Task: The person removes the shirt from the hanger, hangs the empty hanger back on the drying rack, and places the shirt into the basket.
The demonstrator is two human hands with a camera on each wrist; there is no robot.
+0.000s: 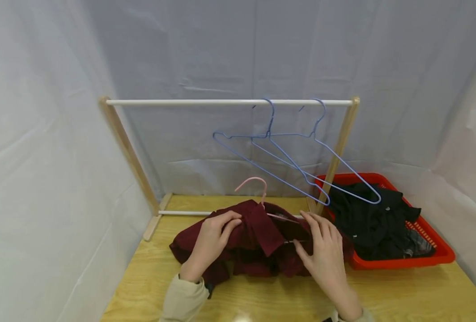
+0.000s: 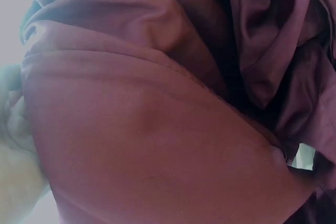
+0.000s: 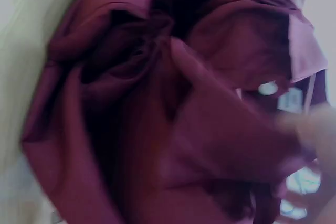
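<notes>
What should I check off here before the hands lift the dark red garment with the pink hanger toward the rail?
1. Pink hanger is inside the dark red garment: ok, its hook sticks out of the top.
2. Left hand grips the garment: ok, fingers curl on the cloth.
3. Right hand has a hold: ok, its fingers pinch the cloth at the hanger's arm.
4. Garment sits evenly on both hanger arms: cannot tell, the cloth is bunched on the table.
5. Free space on the rail: ok, the two blue hangers hang toward the right end.
6. Red basket is out of the way: ok, it stands to the right.
</notes>
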